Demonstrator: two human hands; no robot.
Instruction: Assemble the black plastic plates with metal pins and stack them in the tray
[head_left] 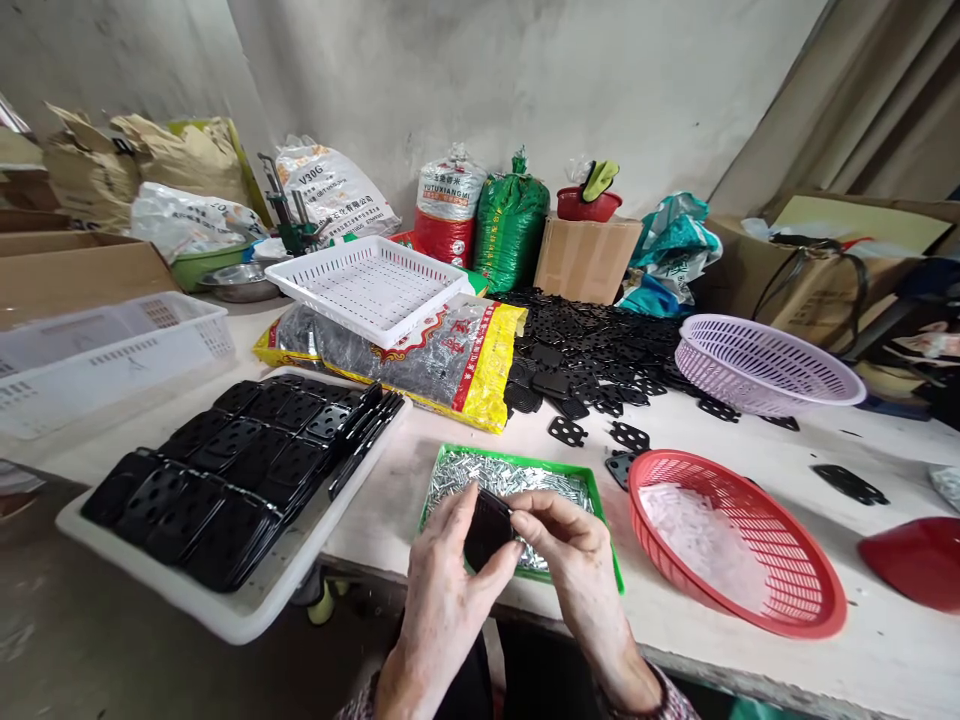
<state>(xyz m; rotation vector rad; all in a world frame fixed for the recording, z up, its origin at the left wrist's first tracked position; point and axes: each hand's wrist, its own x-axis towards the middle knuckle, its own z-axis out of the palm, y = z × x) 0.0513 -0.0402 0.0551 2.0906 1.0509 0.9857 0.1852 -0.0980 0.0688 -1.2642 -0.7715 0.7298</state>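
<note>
My left hand (457, 575) grips a small black plastic plate (489, 532) between thumb and fingers, above the front of a green tray (604, 490). The tray holds many small silvery metal pins (457, 472). My right hand (570, 550) is closed at the plate's upper right corner, thumb and forefinger pinched together there. Whether a small part sits in that pinch is hidden. To the left, a white tray (247, 622) bears rows of stacked black plates (225, 450), some standing on edge at its right end.
A red basket (817, 590) with whitish translucent pieces (705, 540) stands at the right. Behind it are a lilac basket (772, 365) and a heap of black plates (592, 350). A white perforated tray (367, 285) rests on a yellow-edged bag (487, 385). The table's front edge runs below my hands.
</note>
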